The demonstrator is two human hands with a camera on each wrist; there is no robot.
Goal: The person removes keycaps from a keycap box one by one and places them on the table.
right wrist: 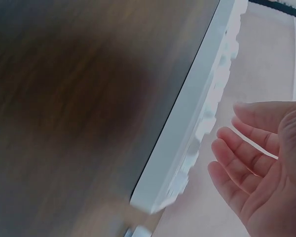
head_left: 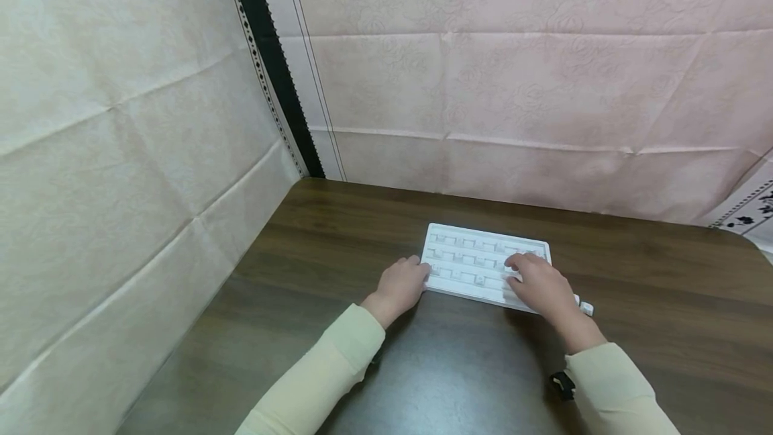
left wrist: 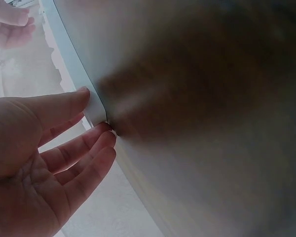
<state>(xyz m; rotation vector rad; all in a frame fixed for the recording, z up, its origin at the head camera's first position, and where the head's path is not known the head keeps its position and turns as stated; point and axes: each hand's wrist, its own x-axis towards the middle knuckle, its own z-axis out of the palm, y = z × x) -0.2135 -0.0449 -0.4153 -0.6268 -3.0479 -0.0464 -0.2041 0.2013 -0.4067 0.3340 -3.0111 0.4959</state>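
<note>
A white rectangular board (head_left: 464, 274) with rows of raised white pieces lies on the brown table. My left hand (head_left: 403, 284) holds its near left corner; in the left wrist view, the thumb (left wrist: 81, 101) touches the near side wall and the other fingers are around the corner. Over the right part of the board is my right hand (head_left: 543, 287), thumb and fingertips apart. From the right wrist, that hand (right wrist: 261, 163) shows loosely bent fingers with nothing between them, beside the raised pieces (right wrist: 207, 123).
A small white piece (head_left: 586, 308) sits by the board's near right corner. The wooden table (head_left: 290, 301) meets pale cloth walls (head_left: 513, 99) at the back and left. A dark object (head_left: 563, 386) is at the right sleeve.
</note>
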